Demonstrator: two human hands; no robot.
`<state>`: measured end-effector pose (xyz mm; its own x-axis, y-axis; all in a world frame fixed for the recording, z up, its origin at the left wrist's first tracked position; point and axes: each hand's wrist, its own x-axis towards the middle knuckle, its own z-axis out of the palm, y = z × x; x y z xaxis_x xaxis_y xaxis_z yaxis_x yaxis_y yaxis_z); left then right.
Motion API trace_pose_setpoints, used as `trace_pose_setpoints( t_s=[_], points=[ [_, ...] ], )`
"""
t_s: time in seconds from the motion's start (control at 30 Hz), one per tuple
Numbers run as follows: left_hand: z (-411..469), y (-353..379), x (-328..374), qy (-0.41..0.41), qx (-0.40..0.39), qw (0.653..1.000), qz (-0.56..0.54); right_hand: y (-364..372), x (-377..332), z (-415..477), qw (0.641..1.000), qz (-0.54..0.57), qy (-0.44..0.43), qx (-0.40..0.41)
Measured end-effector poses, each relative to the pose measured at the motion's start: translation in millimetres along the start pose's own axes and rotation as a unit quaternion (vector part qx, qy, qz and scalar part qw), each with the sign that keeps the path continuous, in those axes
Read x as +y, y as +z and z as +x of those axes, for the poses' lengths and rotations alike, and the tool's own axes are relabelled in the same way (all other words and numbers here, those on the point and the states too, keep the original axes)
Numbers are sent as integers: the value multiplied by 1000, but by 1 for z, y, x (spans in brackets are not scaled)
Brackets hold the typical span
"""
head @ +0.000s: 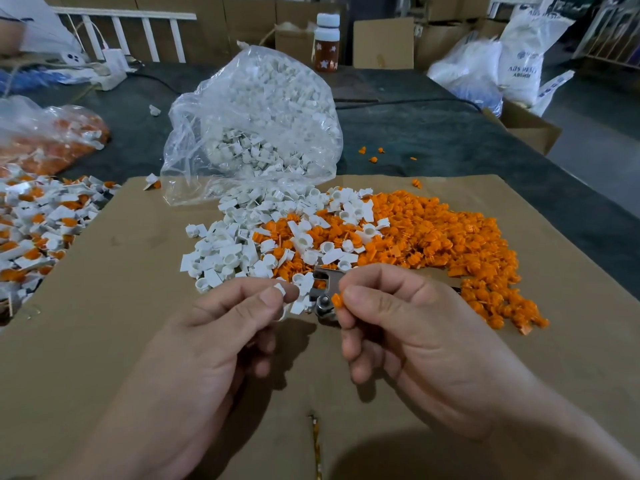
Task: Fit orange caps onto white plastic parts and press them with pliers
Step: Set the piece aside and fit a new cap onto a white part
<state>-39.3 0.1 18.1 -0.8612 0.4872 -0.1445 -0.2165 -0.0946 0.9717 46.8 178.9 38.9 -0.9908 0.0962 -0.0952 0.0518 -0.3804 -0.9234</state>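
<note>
Left hand [221,327] pinches a white plastic part [280,289] — right hand [408,327], a ridged orange cap [336,300].

The caps [450,237] are showing bright orange beside the white parts [221,252], both lying on plain brown cardboard [121,323]. The table cover [433,140] is looking dark grey-green. A bottle [326,50] is wearing a white lid and white stars on reddish brown; a white sack [519,64] is carrying blue print
</note>
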Motion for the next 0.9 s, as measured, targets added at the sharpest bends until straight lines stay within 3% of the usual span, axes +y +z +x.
trace_pose_setpoints(
  t_s=[0.13, 0.33, 0.37, 0.5, 0.7, 0.9],
  points=[
    [-1, 2, -3, -22, 0, 1000, 12, 1, 7, -1, 988, -139, -55, 30],
    [-1, 3, -5, 10, 37, 997, 67, 10, 14, -8, 936, -322, -124, 74],
    [-1, 3, -6, 17, 39, 996, 78, 11, 13, -9, 918, -361, -144, 75],
    [-7, 9, -5, 51, 16, 991, 121, 13, 11, -9, 789, -558, -247, 71],
    [-9, 15, -2, 84, 23, 976, 200, 16, 9, -9, 731, -628, -263, 46],
    [-6, 12, -4, 75, -24, 980, 181, 17, 7, -8, 722, -642, -256, 36]
  ],
)
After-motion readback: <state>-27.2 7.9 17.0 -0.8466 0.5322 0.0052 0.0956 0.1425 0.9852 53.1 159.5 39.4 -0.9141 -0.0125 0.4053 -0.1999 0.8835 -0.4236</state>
